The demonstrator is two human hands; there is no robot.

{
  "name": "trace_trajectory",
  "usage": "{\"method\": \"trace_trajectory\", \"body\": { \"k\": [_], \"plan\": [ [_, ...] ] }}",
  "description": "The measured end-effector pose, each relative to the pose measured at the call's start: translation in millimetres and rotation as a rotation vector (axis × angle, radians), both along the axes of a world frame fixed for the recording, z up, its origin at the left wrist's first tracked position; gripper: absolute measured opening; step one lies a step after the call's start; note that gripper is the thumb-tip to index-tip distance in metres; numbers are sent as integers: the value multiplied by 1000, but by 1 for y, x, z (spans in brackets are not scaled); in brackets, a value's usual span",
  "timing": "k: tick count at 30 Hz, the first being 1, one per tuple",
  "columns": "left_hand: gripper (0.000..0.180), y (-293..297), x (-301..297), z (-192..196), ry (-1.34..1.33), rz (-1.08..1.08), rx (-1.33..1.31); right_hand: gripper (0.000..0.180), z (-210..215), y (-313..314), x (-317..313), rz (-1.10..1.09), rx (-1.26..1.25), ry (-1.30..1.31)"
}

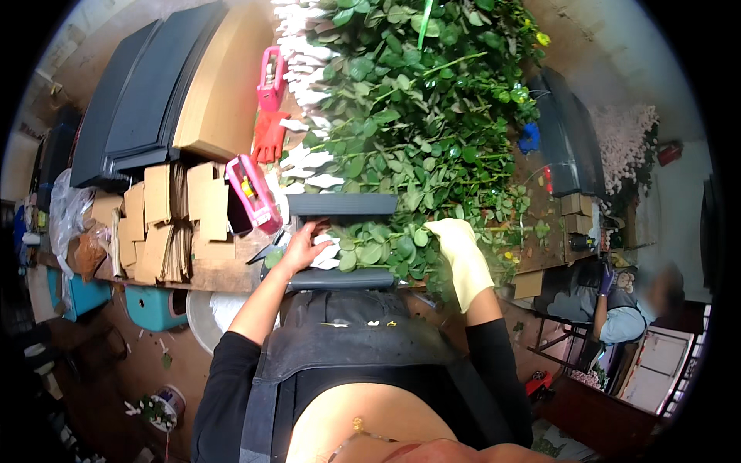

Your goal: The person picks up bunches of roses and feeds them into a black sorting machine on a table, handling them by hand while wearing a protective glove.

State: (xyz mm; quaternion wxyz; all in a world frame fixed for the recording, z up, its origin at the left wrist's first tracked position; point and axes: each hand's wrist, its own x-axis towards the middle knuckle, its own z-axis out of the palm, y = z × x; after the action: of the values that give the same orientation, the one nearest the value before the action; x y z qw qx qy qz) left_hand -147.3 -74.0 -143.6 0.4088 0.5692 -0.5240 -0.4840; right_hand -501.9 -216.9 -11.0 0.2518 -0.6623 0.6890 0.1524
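Head view: stems (378, 251) btwn left hand (302, 247) & gloved right hand (457, 251)

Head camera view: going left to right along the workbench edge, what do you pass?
Teal bin → folded cardboard pieces → pink tape dispenser → bare left hand → leafy stems → gloved right hand → seated person.

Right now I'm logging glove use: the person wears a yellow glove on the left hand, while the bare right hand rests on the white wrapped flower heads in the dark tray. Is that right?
Not quite: the sides are swapped. The head view shows the yellow glove on the right hand, among the leafy stems, and the bare left hand resting on the white wrapped flower heads in the dark tray.
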Motion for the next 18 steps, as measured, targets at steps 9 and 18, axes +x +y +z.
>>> {"method": "trace_trajectory", "body": {
  "k": [9,18],
  "plan": [
    [62,-1,2,14,-6,4,56,45,2,24,-22,331,-154,-323],
    [37,-1,1,11,-118,-17,19,36,134,-1,-9,538,-310,-444]
  ]
}}
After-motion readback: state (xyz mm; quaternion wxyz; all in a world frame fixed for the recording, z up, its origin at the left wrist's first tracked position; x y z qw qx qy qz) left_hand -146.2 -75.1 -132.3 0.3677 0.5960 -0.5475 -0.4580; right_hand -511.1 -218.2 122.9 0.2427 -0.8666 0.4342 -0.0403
